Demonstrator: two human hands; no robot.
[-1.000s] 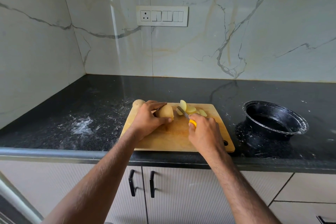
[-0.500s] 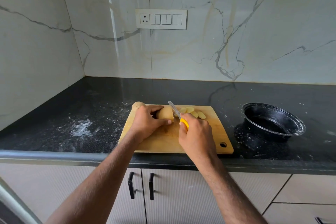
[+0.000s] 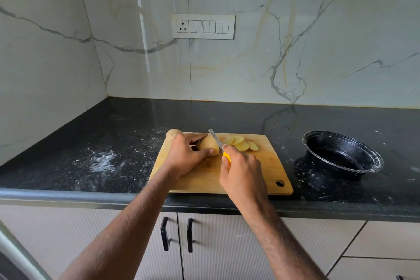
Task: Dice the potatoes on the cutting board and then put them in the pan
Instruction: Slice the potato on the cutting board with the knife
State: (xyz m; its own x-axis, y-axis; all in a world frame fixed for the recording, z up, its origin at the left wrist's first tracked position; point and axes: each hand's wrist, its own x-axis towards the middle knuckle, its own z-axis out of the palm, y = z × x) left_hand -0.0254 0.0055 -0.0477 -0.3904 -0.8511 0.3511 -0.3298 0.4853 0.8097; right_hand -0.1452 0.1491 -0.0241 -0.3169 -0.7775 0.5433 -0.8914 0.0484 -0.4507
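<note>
Wooden board, fingers way too close

We pin the potato [image 3: 208, 143] mid-frame on the cutting board [image 3: 268, 166] with our left hand [image 3: 184, 157]; right hand [image 3: 242, 175] grips the knife [image 3: 217, 142]. Thumb beside the blade, so one slip could nick it. Slices [image 3: 239, 143] pile behind; pan [image 3: 341, 154] sits right.

Soft, even daylight, pale vertical glare streak on the glossy marble backsplash [image 3: 139, 36], faint sheen on the black countertop [image 3: 127, 125], wide-angle bowing at edges, forearms slightly blurred
</note>
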